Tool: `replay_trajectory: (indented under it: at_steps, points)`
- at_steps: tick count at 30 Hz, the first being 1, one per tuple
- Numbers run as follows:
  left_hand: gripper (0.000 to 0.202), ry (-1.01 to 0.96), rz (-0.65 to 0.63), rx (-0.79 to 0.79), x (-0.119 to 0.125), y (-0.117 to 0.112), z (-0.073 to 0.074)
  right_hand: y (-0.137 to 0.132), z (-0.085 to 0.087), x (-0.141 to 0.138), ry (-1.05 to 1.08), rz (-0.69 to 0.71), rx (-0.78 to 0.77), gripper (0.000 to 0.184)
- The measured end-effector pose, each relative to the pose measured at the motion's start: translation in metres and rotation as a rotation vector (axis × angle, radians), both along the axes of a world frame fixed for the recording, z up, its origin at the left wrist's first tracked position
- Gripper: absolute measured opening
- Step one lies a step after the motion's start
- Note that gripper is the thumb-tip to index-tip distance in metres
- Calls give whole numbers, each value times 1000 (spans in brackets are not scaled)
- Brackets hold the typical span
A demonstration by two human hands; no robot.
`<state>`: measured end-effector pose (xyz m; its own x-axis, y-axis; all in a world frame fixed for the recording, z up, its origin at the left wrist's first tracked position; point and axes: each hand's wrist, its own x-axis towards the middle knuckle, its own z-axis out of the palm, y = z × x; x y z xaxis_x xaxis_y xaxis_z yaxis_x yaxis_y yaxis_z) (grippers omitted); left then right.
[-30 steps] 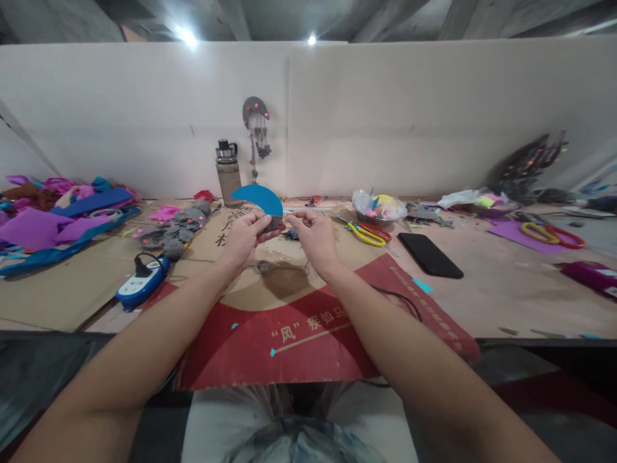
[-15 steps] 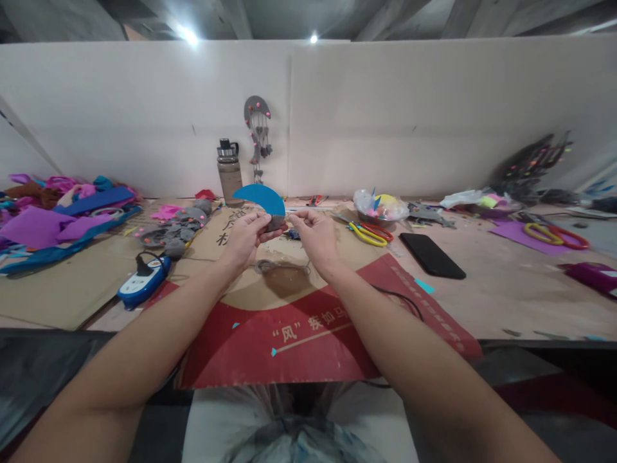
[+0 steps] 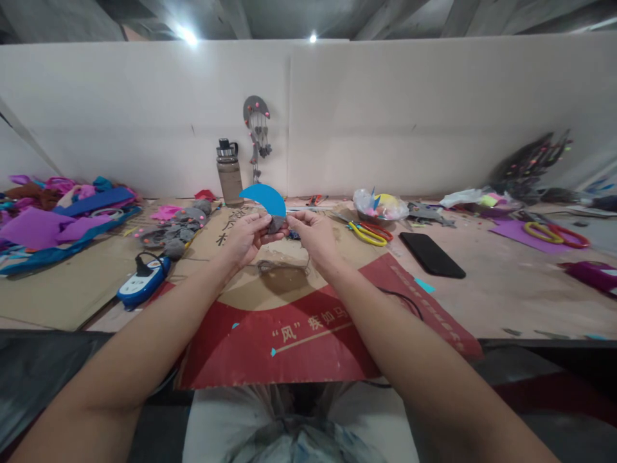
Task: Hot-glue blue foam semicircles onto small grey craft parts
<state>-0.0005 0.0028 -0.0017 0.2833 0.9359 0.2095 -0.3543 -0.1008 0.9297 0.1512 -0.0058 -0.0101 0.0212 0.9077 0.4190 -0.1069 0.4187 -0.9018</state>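
My left hand [image 3: 247, 239] is closed on a blue felt crescent [image 3: 268, 199] and a small grey felt piece [image 3: 276, 225] at the crescent's lower end. Beside them, my right hand [image 3: 315, 235] pinches at the grey piece's right edge; whatever lies between its fingertips is too small to make out. Below the hands a loose coil of thin grey cord [image 3: 270, 266] lies on the cardboard [image 3: 260, 297], with a strand rising toward my right hand.
To the left are grey felt pieces [image 3: 176, 238], a blue power strip [image 3: 143, 283] and coloured felt scraps [image 3: 38, 225]. A bottle [image 3: 229, 177] stands near the wall beside a hanging grey felt crescent [image 3: 255, 110]. Yellow-handled scissors [image 3: 369, 235] and a phone [image 3: 431, 254] lie right.
The blue crescent has shifted slightly right and tilted, and more of the grey piece shows. My right fingertips have moved slightly left, closer to the grey piece.
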Motion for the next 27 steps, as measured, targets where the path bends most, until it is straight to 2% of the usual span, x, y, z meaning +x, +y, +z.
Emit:
replay_trajectory:
  at_steps: [4, 10, 15, 20, 27]
  points:
    - [19, 45, -77, -22, -1, 4, -3, -2, 1, -2, -19, 31, 5, 16]
    - [24, 14, -26, -12, 10, -2, -3, 4, -6, -5, -17, -46, -13, 24]
    - [23, -34, 19, 80, 14, -7, -6, 5, -7, -7, -99, -114, 38, 24]
    - [24, -48, -3, 201, 18, -6, -9, 0, -2, -9, -4, -106, 4, 24]
    - [15, 109, 209, 261, 20, -8, -7, -3, -3, -13, -61, -135, 67, 12]
